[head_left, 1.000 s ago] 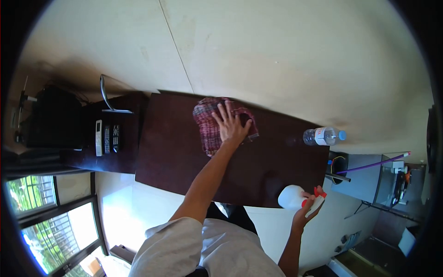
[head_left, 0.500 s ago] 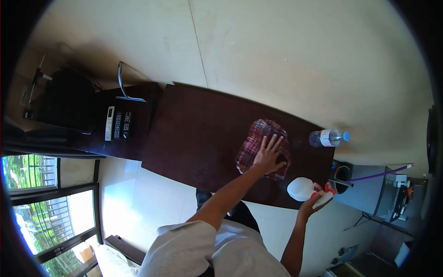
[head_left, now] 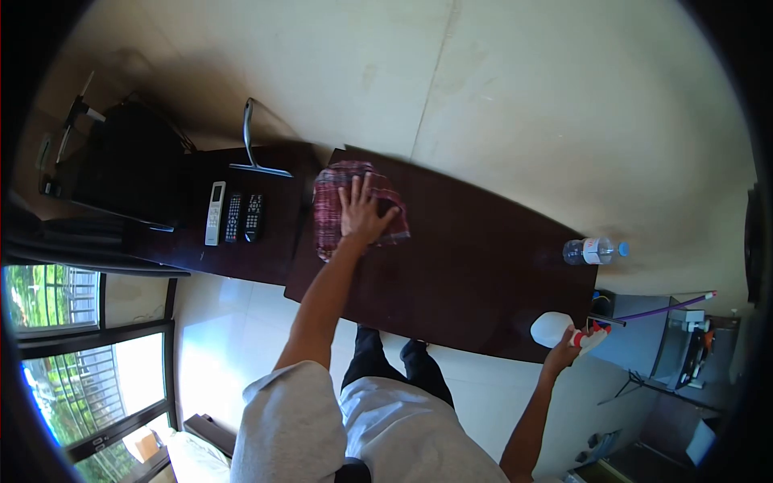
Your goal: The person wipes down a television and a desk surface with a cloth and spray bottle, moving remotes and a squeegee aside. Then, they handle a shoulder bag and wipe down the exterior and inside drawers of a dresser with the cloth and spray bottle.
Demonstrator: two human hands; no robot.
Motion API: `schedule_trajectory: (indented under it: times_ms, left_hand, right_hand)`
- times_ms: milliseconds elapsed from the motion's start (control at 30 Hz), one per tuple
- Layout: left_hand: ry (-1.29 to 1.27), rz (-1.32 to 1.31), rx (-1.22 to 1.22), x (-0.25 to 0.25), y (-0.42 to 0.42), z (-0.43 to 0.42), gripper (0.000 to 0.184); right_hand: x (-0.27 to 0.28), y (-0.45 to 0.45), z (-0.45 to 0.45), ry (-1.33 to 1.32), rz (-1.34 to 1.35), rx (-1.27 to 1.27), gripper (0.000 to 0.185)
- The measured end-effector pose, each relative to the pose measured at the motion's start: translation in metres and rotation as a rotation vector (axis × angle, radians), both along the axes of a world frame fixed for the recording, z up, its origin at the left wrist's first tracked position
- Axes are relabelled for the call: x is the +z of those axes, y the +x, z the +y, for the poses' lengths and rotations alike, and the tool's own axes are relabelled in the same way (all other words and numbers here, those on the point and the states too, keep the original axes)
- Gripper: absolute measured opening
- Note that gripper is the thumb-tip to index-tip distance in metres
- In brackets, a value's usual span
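Observation:
My left hand (head_left: 361,216) lies flat with fingers spread on a red-and-white checked cloth (head_left: 328,209), pressing it onto the dark wooden table (head_left: 459,266) near its left end. At the table's right front corner, my right hand (head_left: 560,352) is closed around the neck of a white spray bottle (head_left: 551,328) with a red-and-white trigger head (head_left: 593,338). The bottle leans, its head pointing right. Some of my right fingers are hidden behind the neck.
A clear plastic bottle with a blue cap (head_left: 594,251) lies at the table's right end by the wall. Left, a lower dark surface holds a squeegee (head_left: 259,170), a white remote (head_left: 215,213) and two black remotes (head_left: 254,217). A purple stick (head_left: 668,307) juts out at right.
My left hand has slid the cloth leftward along the table, from the middle to near the left end. My right hand still holds the spray bottle at the right corner. The view has shifted slightly.

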State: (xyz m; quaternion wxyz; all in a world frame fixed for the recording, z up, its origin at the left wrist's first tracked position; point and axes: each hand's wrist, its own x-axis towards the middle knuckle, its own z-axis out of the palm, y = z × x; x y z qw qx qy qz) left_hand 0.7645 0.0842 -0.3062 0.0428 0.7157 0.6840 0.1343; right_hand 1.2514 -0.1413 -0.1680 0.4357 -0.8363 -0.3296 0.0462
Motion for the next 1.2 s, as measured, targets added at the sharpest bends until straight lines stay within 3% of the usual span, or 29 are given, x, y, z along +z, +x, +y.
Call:
schedule_trajectory:
  times_ms: [133, 167, 267, 433, 533, 567, 667, 833, 933, 1200]
  left_hand:
    - [-0.092, -0.009, 0.070, 0.016, -0.052, -0.016, 0.084]
    - [-0.114, -0.021, 0.082, 0.018, -0.058, -0.023, 0.083]
    - [0.046, -0.049, 0.075, 0.008, -0.065, -0.049, 0.078]
    - [-0.089, 0.011, 0.123, 0.019, -0.043, -0.096, 0.075]
    - [-0.061, 0.030, 0.132, 0.017, -0.006, -0.124, 0.075]
    - [-0.081, 0.043, 0.135, 0.017, 0.010, -0.132, 0.073]
    - [-0.039, 0.023, 0.103, 0.020, 0.067, -0.151, 0.074]
    - [-0.176, -0.030, -0.003, 0.039, 0.174, -0.159, 0.075]
    - [-0.070, -0.088, -0.089, 0.038, 0.236, -0.161, 0.075]
    - [-0.179, -0.155, -0.438, 0.051, 0.361, -0.177, 0.071]
  right_hand:
    - [-0.040, -0.015, -0.027, 0.035, -0.071, 0.042, 0.081]
    - [-0.047, -0.022, -0.035, -0.062, -0.043, -0.003, 0.082]
    - [-0.067, -0.026, -0.057, -0.184, -0.089, 0.078, 0.089]
    - [-0.055, -0.027, -0.034, -0.173, 0.017, 0.052, 0.092]
    - [-0.057, -0.022, -0.020, -0.043, 0.105, -0.011, 0.092]
    - [-0.069, -0.016, -0.019, 0.056, 0.020, -0.008, 0.084]
    - [-0.076, 0.006, -0.025, -0.005, 0.099, -0.005, 0.079]
    - [-0.071, 0.045, -0.027, -0.055, 0.061, -0.020, 0.075]
    - [-0.071, 0.066, -0.029, -0.041, 0.083, 0.022, 0.076]
    - [-0.073, 0.083, -0.039, -0.133, 0.020, 0.102, 0.076]
